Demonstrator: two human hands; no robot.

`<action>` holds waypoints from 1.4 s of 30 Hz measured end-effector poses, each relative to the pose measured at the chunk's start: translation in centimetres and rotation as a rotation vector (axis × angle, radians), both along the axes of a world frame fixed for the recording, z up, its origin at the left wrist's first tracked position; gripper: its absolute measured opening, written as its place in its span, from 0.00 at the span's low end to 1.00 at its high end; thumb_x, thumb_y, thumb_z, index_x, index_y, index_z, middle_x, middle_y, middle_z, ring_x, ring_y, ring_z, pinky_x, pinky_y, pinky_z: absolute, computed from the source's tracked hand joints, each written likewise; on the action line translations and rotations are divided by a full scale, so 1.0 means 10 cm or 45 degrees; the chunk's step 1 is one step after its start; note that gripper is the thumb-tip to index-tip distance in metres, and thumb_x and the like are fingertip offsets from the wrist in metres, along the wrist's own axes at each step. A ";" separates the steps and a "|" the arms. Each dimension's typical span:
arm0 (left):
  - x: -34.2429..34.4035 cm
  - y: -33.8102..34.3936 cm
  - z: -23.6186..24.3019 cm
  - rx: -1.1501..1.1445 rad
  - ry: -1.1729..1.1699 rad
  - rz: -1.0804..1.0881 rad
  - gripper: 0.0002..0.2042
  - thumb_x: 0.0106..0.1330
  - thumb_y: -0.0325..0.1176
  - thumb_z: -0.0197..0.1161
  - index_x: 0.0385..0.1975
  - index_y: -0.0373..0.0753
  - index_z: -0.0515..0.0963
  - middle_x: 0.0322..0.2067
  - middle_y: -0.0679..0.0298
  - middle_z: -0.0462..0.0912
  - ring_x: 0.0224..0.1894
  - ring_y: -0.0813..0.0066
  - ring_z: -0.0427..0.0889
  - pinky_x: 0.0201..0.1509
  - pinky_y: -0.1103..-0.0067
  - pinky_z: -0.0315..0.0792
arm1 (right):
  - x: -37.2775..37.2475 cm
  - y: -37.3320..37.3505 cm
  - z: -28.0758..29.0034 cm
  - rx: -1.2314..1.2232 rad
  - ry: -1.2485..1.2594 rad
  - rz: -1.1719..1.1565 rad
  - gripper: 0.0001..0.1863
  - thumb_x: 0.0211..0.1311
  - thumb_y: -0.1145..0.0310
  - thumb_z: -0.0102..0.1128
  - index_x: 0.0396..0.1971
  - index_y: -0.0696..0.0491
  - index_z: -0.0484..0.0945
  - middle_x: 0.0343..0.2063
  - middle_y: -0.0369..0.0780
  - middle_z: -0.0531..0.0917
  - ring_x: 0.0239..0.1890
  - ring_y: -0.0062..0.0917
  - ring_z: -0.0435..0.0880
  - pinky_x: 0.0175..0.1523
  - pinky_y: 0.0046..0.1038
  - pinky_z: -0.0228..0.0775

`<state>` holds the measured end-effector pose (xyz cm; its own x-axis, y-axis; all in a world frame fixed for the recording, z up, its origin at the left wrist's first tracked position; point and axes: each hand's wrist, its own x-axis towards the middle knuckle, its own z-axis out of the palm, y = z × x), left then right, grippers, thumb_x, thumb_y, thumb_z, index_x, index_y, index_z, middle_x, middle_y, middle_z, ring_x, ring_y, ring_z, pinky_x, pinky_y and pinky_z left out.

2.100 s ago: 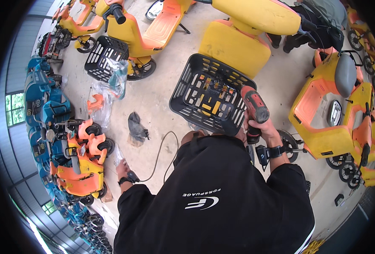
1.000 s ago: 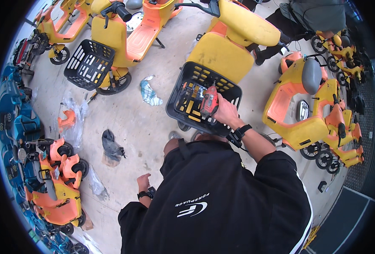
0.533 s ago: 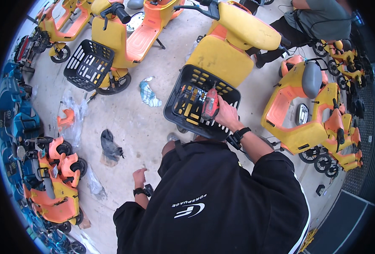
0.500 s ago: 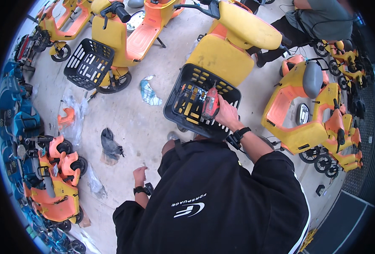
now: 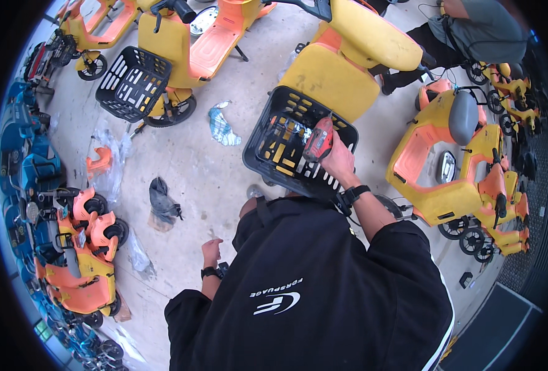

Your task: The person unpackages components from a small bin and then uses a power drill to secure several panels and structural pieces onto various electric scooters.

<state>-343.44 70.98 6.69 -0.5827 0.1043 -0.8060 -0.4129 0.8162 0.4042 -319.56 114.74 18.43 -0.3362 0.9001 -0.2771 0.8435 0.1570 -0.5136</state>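
Observation:
My right hand (image 5: 339, 161) is closed round a red and black power drill (image 5: 319, 139), which points down into a black plastic basket (image 5: 259, 133). The basket is mounted on the front of a yellow scooter (image 5: 329, 80); small fittings at its bottom are partly hidden by the drill. Down to the left, my left hand (image 5: 212, 250) hangs beside my body, empty, its fingers loosely apart.
A co-worker (image 5: 472, 34) crouches top right. Yellow-orange scooters stand left (image 5: 79, 284), upper left (image 5: 212, 49) and right (image 5: 435, 204). Blue scooters (image 5: 29, 161) line the far left. A dark bag (image 5: 163, 204) and plastic sheeting (image 5: 113, 182) lie on the floor.
Over two seconds, my right hand has brought the drill from upright at the basket's right side down inside it. The co-worker's upper body has shifted to the right.

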 end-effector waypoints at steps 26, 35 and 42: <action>0.84 3.61 1.39 0.679 0.036 -1.168 0.31 0.59 0.51 0.66 0.49 0.24 0.75 0.29 0.56 0.84 0.31 0.77 0.80 0.36 0.80 0.73 | 0.18 -0.05 -0.08 0.027 0.004 0.193 0.42 0.48 0.58 0.66 0.62 0.56 0.59 0.45 0.52 0.80 0.42 0.47 0.81 0.45 0.41 0.75; 0.87 3.65 1.15 0.576 -0.045 -1.078 0.27 0.59 0.50 0.67 0.39 0.24 0.80 0.24 0.61 0.82 0.26 0.82 0.75 0.31 0.82 0.70 | 0.16 -0.03 -0.08 0.030 0.066 0.231 0.43 0.48 0.58 0.66 0.63 0.56 0.58 0.43 0.53 0.80 0.39 0.48 0.82 0.43 0.42 0.76; 0.88 3.60 1.13 0.702 -0.014 -1.069 0.25 0.59 0.49 0.67 0.36 0.25 0.80 0.26 0.59 0.83 0.27 0.80 0.77 0.31 0.80 0.71 | 0.14 -0.02 0.01 -0.012 -0.065 0.233 0.43 0.48 0.58 0.65 0.63 0.58 0.58 0.45 0.52 0.79 0.40 0.47 0.82 0.45 0.41 0.76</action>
<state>-334.65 107.00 18.02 -0.1420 0.8385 -0.5261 0.2047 0.5449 0.8131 -318.16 114.57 18.54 -0.4793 0.8225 -0.3063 0.8265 0.3056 -0.4728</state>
